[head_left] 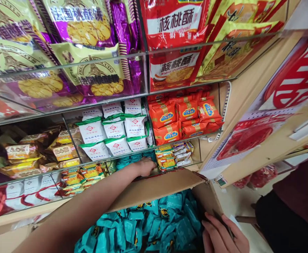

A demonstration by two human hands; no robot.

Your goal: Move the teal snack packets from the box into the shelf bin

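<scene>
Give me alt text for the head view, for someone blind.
A person's left hand reaches to a display shelf beside teal packets, while the right hand holds the side of an open cardboard box filled with more teal packets. Red walnut shortbread packs sit higher up.

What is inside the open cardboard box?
Teal wrapped packets lie heaped in the cardboard box, some with yellow-and-black printing. Anything beneath the top packets, including the box's floor, is covered.

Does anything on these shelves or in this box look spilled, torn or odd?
Nothing plainly stands out as spilled or torn. The teal packets lie jumbled in the open cardboard box, unlike the stacked white-and-green packets beyond it, but that looks like ordinary loose packing.
</scene>
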